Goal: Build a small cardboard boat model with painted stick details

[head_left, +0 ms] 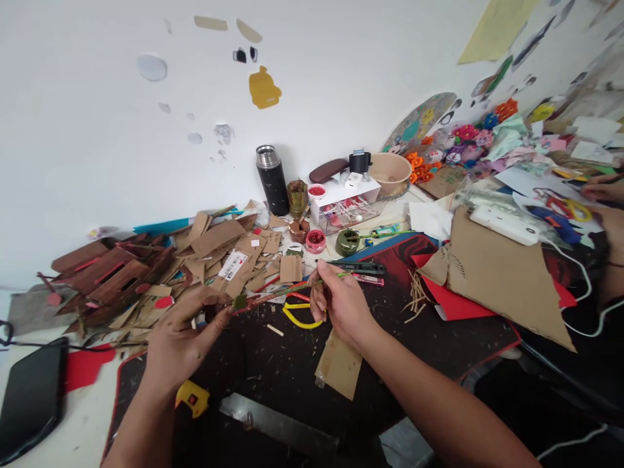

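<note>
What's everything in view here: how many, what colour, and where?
small piece: one, olive green, centre-left, held
thin stick: one, reddish and green, centre, held
handled tool: one, yellow and red, centre
low pots: three in a row, brown, reddish, green, beyond centre
flask: one, black and silver, back centre
basin: one, tan, back right of centre
cardboard scraps: many, brown, left of centre
cardboard sheet: one, brown, right
craft flowers: several, multicoloured, back right
mat: one, black, red-edged, centre front
metal strip: one, grey, front
flat slab: one, black, left edge
other person's hand: one, far right
left hand: one, bare, centre-left, pinching small piece
right hand: one, bare, centre, holding thin stick
</note>
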The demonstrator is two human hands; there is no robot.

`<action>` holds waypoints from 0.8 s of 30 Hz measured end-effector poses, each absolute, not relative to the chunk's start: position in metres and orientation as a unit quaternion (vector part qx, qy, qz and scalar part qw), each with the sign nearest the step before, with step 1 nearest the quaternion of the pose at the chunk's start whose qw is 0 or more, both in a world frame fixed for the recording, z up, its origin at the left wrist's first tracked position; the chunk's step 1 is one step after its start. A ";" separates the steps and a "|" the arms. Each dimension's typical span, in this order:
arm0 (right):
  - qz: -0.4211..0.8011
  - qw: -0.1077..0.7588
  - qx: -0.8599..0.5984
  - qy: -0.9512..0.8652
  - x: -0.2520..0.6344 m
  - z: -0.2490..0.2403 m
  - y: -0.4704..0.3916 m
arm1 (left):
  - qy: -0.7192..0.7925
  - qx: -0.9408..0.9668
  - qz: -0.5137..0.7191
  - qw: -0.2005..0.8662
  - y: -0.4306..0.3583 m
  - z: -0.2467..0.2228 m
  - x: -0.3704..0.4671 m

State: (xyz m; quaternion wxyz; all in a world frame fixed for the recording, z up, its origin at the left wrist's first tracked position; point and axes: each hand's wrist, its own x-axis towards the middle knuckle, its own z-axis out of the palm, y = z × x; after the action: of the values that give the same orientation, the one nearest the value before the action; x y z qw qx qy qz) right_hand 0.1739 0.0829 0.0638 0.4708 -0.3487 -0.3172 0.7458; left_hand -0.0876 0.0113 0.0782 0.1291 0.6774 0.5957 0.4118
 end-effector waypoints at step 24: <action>0.757 0.442 -0.329 -0.351 0.177 0.059 0.087 | 0.580 0.702 0.341 0.232 0.012 0.091 -0.097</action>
State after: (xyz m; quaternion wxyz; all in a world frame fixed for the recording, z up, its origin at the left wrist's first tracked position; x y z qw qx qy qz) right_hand 0.1767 0.0867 0.0586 0.4419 -0.3289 -0.3511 0.7572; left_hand -0.0971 0.0123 0.0910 0.2316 0.7023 0.5805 0.3408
